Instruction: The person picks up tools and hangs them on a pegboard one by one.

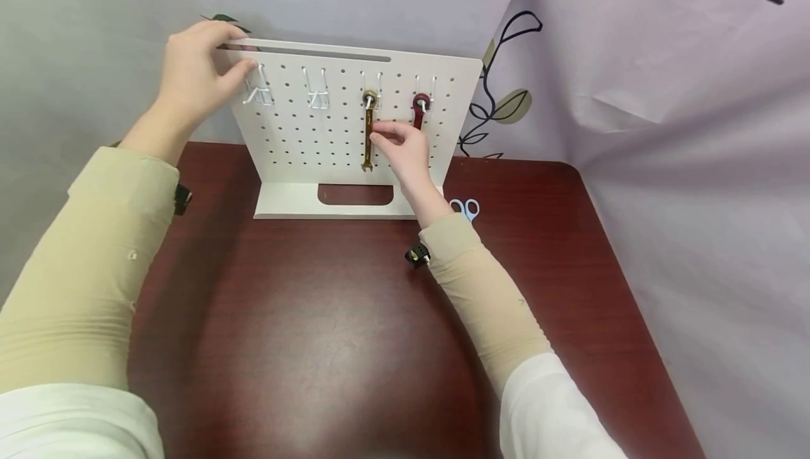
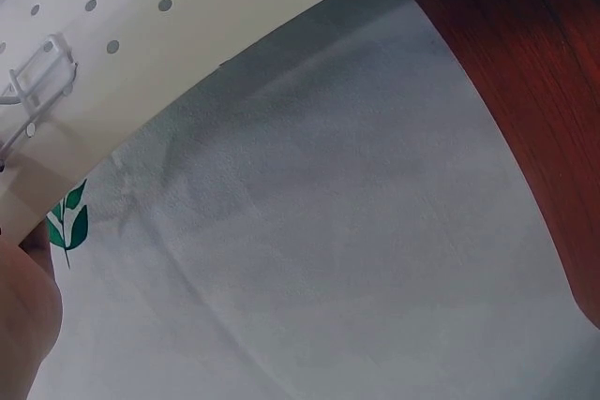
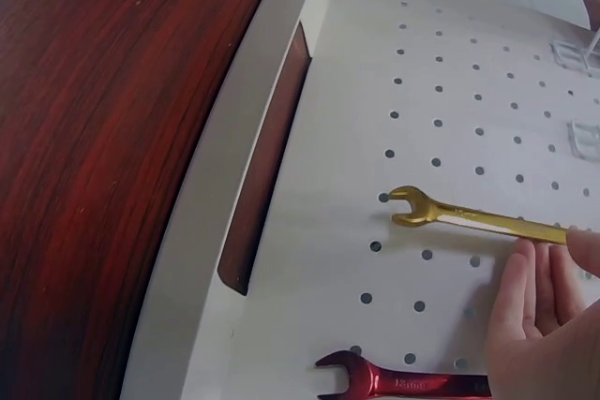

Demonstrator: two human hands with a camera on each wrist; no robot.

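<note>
Beige sleeves fill the lower corners of the head view, above the dark red table (image 1: 329, 332). At centre frame the right hand (image 1: 401, 150) is held against the white pegboard (image 1: 329, 136), its fingertips (image 3: 525, 274) pinching the shaft of the gold wrench (image 1: 368, 132). That wrench is hung from a hook with its long axis vertical, immediately left of the hand, open end down. A red wrench (image 1: 420, 109) is hung just right of it. At upper left the left hand (image 1: 193, 72) is curled over the pegboard's top corner, well away from both wrenches. Scissors (image 1: 467, 208) are seen at the board's lower right
</note>
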